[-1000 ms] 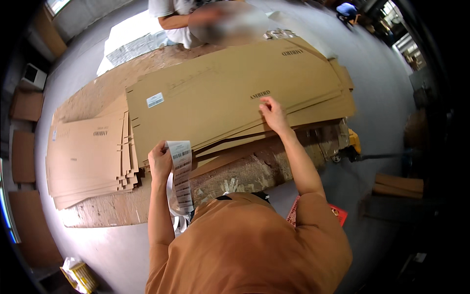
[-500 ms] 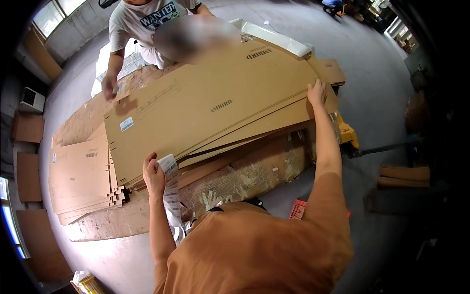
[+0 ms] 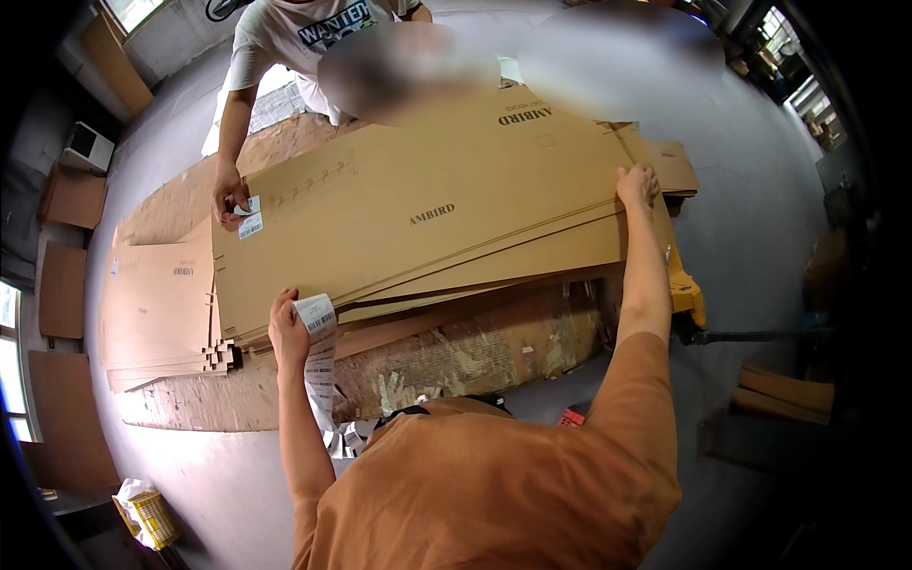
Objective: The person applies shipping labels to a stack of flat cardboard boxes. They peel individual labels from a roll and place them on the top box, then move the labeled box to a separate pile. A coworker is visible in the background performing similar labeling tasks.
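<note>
A large flat brown cardboard carton (image 3: pixel 380 214) tops a stack of similar sheets. My left hand (image 3: pixel 288 328) is closed on a long strip of white printed labels (image 3: pixel 318 356), which hangs down in front of me; it rests at the carton's near left edge. At the carton's right end, my right hand (image 3: pixel 637 188) has its fingers curled over the edge. One white label (image 3: pixel 250 225) is stuck near the carton's left end. Across from me, a co-worker's hand (image 3: pixel 228 195) holds another small label (image 3: pixel 251 205) against the carton, just above that one.
More flat cartons (image 3: pixel 157 304) lie stacked at the left on a worn cardboard-covered base (image 3: pixel 456 366). A yellow pallet-jack part (image 3: pixel 686 294) shows at the right. On the floor stand a yellow basket (image 3: pixel 152 518) at lower left and a red object (image 3: pixel 571 418) beside me.
The co-worker's hand has come down onto the carton's left end with a label. My hands keep their holds, while the whole view has shifted slightly.
</note>
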